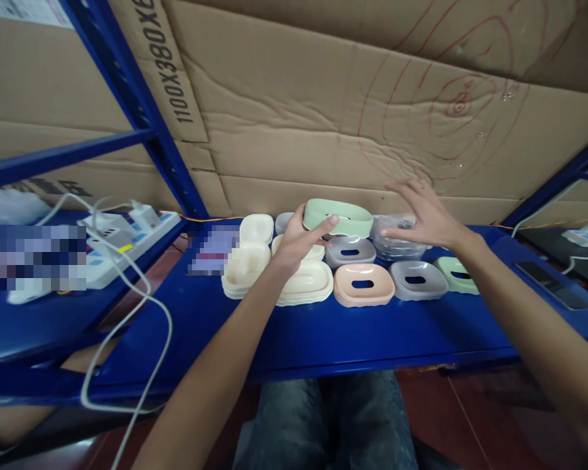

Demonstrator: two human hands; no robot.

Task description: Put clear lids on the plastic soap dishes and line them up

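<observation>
Holding side, left hand (301,241): thumb over the rim, clamped on one end of the pale green dish (349,226).
Dish position: held up near the back of the blue table (372,333), over the grey dish (367,253); whether they touch, I cannot tell.
Unsupported end: no hand steadies the dish's right end, so it could tip or twist if the thumb slips on that smooth-looking rim.
Free side, right hand (428,215): fingers spread apart, nothing clamped.
Clear plastic containers (396,248): just beside the right thumb, contact unclear; a low sweep could topple them.
Front row: a dropped dish could knock the peach dish (363,299).
Cardboard (284,156): near the right fingertips; reaching deeper could scrape them.
</observation>
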